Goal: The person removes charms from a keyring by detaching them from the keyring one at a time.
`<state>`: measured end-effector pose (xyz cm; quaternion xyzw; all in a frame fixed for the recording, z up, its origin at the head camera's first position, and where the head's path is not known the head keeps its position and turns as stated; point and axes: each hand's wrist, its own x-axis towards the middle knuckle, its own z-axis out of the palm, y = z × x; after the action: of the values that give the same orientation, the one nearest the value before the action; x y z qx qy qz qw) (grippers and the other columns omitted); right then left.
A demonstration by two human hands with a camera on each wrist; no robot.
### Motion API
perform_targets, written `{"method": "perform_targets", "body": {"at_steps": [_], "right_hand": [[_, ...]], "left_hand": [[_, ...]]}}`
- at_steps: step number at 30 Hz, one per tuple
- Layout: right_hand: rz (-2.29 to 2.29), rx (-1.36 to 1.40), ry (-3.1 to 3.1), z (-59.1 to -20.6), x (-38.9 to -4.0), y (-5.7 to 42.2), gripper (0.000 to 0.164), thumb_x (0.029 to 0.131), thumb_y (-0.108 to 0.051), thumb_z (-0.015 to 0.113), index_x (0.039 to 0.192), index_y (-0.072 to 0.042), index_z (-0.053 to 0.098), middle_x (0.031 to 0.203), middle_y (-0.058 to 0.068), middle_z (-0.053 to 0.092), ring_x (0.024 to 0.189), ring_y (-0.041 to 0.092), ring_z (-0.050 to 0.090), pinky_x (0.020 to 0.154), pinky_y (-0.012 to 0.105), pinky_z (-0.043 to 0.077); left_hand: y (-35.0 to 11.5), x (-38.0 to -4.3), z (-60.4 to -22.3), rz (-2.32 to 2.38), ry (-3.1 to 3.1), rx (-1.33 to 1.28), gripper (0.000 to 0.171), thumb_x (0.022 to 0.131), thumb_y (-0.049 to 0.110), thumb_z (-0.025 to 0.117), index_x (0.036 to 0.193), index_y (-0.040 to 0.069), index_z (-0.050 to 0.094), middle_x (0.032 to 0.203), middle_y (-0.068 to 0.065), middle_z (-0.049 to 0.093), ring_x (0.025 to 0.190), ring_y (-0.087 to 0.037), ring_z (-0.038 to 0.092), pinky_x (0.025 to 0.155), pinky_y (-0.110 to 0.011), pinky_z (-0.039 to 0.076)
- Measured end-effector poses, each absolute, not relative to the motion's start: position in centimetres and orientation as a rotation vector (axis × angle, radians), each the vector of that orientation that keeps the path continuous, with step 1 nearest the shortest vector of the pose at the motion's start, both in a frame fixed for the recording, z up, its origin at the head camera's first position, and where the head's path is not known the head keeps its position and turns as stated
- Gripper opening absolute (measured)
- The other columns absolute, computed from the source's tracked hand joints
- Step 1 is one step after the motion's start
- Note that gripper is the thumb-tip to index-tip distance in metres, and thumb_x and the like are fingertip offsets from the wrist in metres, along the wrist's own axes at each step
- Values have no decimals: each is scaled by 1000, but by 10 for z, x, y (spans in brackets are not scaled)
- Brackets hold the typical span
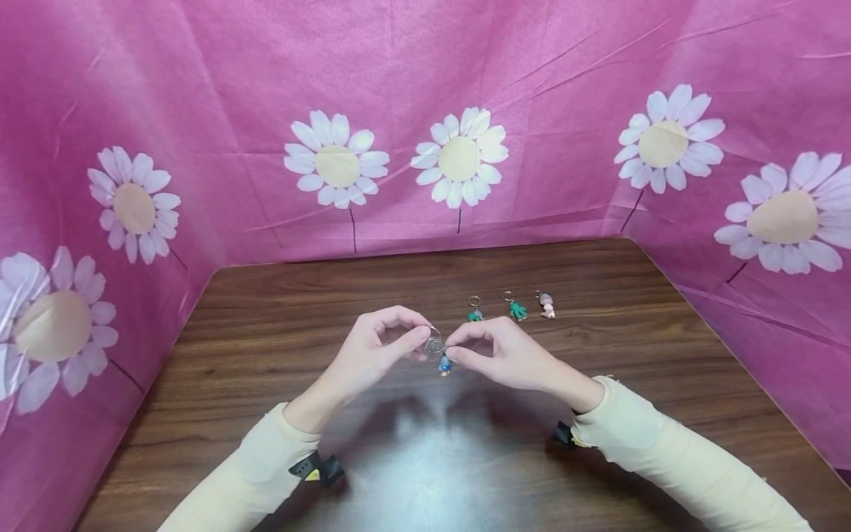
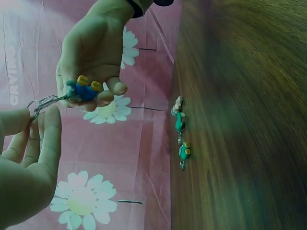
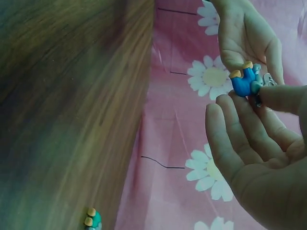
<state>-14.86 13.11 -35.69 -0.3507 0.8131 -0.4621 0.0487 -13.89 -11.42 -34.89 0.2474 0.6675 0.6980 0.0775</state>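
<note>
Between both hands, above the table, hangs a keychain with a small blue figure (image 1: 445,364) that has yellow-orange feet. My left hand (image 1: 375,347) pinches its metal split ring (image 1: 434,332) between thumb and fingers. Thumb and fingers of my right hand (image 1: 512,356) pinch the keychain near the figure's grey-green head, close to the chain. In the left wrist view, the blue figure (image 2: 86,92) lies against the right fingers while the ring and chain (image 2: 45,101) stretch to the left fingertips. The right wrist view shows the figure (image 3: 244,84) feet up, beside the right thumb.
Behind the hands, three more keychains lie in a row on the wooden table (image 1: 266,310): a green one (image 1: 475,315) partly hidden by the right hand, another green one (image 1: 518,310), and a pale pink one (image 1: 547,306). Pink flowered cloth (image 1: 399,74) encloses the back and sides.
</note>
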Motion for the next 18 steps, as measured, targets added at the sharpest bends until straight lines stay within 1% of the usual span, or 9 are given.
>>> {"method": "perform_targets", "body": {"at_steps": [3,5,7,10,12,15,18], "right_hand": [[-1392,-1103,2481,-354,-150,131,7,98,-20,71,103,-20,76,92,-15,73,77,9,63,67,26,54],[-1405,-1138,2458,-353,-150,131,7,97,-18,72,103,-19,76,92,-13,73,76,11,64,65,26,55],[-1430,-1174,2420,-354,-150,131,7,96,-15,73,102,-18,74,92,-11,74,78,12,65,67,28,57],[-1500,-1188,2324,-355,-149,127,10,95,-12,73,105,-15,73,95,-7,75,88,16,70,75,34,61],[-1534,-1183,2284,-357,-149,124,13,95,-12,74,107,-15,72,98,-5,75,91,16,71,78,36,62],[-1581,-1187,2251,-359,-149,119,13,94,-10,74,106,-15,73,97,-2,74,90,16,70,78,36,62],[-1608,-1235,2251,-360,-150,117,8,94,-9,74,99,-15,74,94,-1,71,88,16,67,76,34,60]], "left_hand": [[-115,-139,-349,2098,1991,747,12,99,4,66,107,-4,69,99,-16,70,79,-21,71,77,-46,63],[-115,-139,-349,2103,1994,749,12,98,4,66,107,-4,69,99,-15,70,80,-21,70,77,-46,63],[-114,-139,-349,2104,2001,749,12,99,4,65,107,-4,69,98,-15,70,80,-20,70,77,-47,63],[-113,-138,-348,2110,1998,747,13,99,4,65,108,-5,68,97,-16,71,80,-18,70,78,-48,62],[-112,-138,-347,2114,1995,741,13,99,4,65,108,-5,68,97,-17,71,80,-17,70,78,-48,62],[-111,-137,-346,2113,1995,725,14,99,5,66,109,-5,68,100,-19,71,81,-17,71,78,-46,63],[-111,-137,-345,2102,2008,716,15,99,6,66,108,-5,68,102,-20,71,82,-17,71,77,-46,63]]}}
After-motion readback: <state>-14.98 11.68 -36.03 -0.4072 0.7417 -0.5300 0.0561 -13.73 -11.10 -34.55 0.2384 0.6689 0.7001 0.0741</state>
